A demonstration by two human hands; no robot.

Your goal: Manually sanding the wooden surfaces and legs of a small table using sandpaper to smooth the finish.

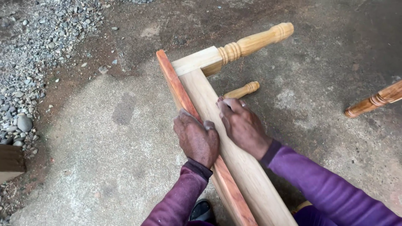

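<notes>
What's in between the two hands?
In the head view, a strip of the pale wooden rail shows between the left hand and the right hand. Both rest on it; nothing else lies there.

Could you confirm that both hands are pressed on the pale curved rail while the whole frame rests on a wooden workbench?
Not quite: the head view shows the frame resting on a concrete floor, not a workbench. The left hand and right hand do press on the pale curved rail.
</notes>
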